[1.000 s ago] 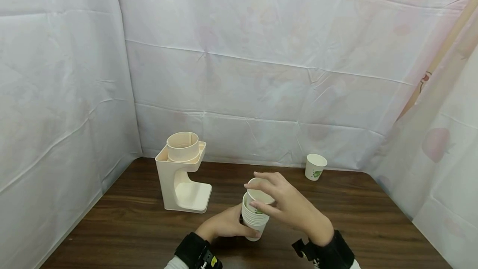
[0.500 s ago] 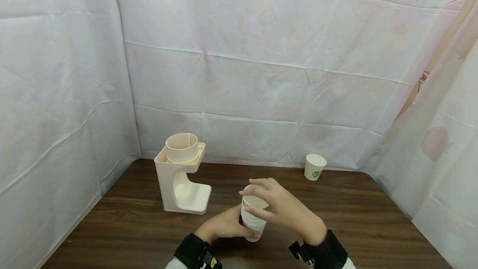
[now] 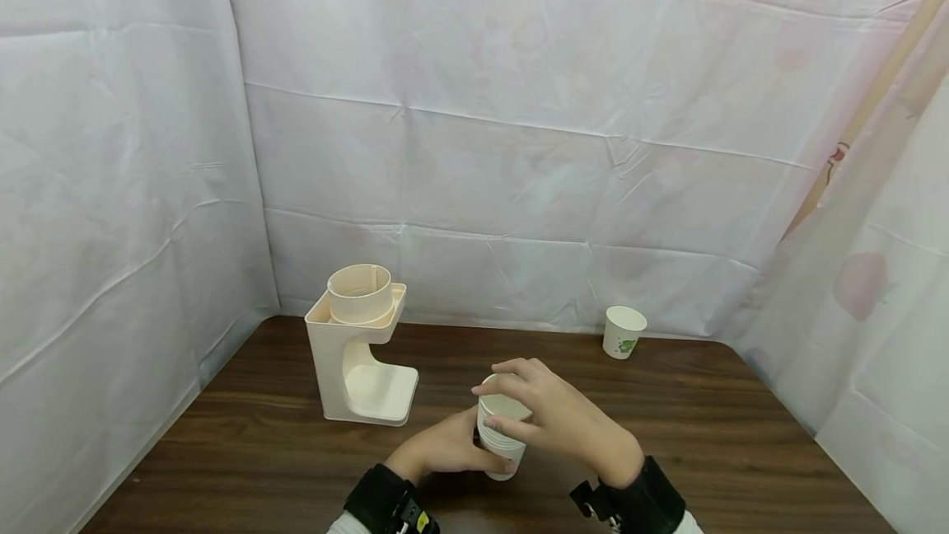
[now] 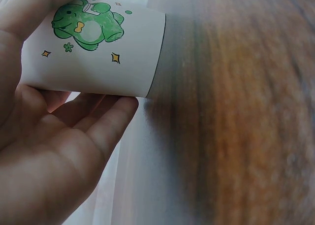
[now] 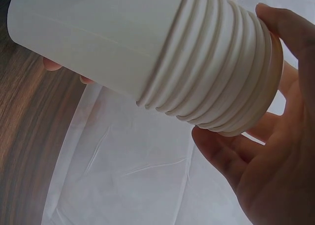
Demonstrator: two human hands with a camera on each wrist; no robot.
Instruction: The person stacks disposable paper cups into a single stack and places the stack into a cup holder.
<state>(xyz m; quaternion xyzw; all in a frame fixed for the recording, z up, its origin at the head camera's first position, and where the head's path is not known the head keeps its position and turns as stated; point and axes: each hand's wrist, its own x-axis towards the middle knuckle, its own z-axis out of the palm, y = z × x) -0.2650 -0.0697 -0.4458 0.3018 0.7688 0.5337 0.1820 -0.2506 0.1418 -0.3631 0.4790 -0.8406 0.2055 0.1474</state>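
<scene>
A stack of white paper cups [image 3: 504, 445] stands upright, or nearly so, near the table's front. My left hand [image 3: 449, 443] grips its lower part, fingers and thumb wrapped round the wall. A green cartoon animal is printed on the bottom cup [image 4: 98, 48] in the left wrist view. Over the stack's mouth lies my right hand [image 3: 567, 419]. In the right wrist view the right thumb and fingers span the topmost rims [image 5: 246, 87] and touch them on opposite sides. Nested rims sit close together there.
A cream holder [image 3: 334, 361] with a round tube on top and a flat base stands to the left. One single paper cup [image 3: 624, 332] with a green print stands at the back right. White curtains [image 3: 474, 147] enclose the brown wooden table [image 3: 245, 435].
My right hand has moved down and slightly left, and the top cup has sunk deeper into the stack. The left hand keeps its grip in about the same place.
</scene>
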